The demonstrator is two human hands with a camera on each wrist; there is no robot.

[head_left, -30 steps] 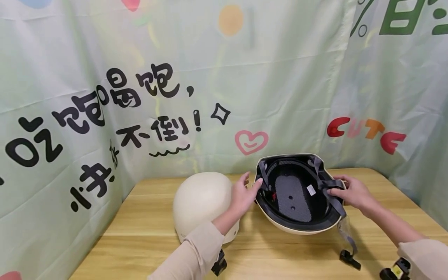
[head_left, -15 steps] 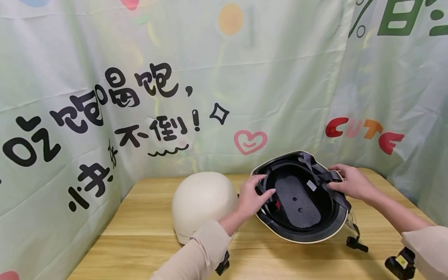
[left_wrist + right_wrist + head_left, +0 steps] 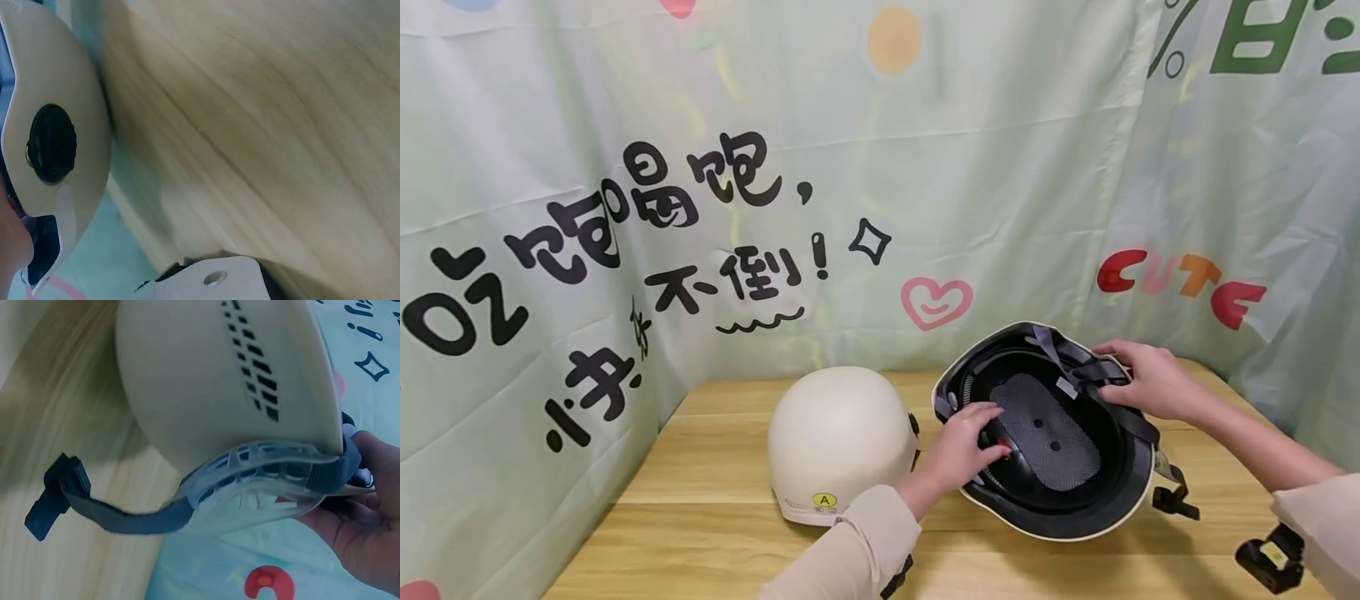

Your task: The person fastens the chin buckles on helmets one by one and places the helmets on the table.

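Upturned helmet: a cream shell [image 3: 1048, 429] right of centre, over the table, opening tilted toward the head camera; whether its underside touches the wood cannot be told.
Lining: black, with a long grey mesh pad [image 3: 1048, 437], a small white label [image 3: 1067, 388] and a red spot near the left hand.
Shell details: a round black knob [image 3: 53, 144] on its side in the left wrist view; rows of dark vent slots [image 3: 253, 365] in the right wrist view.
Right hand: the hand [image 3: 1153, 383] grips the helmet's right rim by the strap, thumb inside, fingers outside.
Left hand: the hand [image 3: 962, 442] reaches over the left rim, fingers and thumb parted, tips over the lining; whether they press it cannot be told.
Chin strap: grey, with a clear ribbed guard [image 3: 256, 475], hanging on the right side and ending in a black buckle [image 3: 1176, 502].
Second helmet: cream, dome up [image 3: 838, 442], just left of the first, a yellow "A" sticker [image 3: 824, 500] low on it.
Sleeves: beige [image 3: 850, 550] on both arms.
Table: light wood grain [image 3: 685, 467].
Backdrop: pale green cloth [image 3: 1000, 167] with black characters, a pink heart [image 3: 936, 303] and "CUTE".
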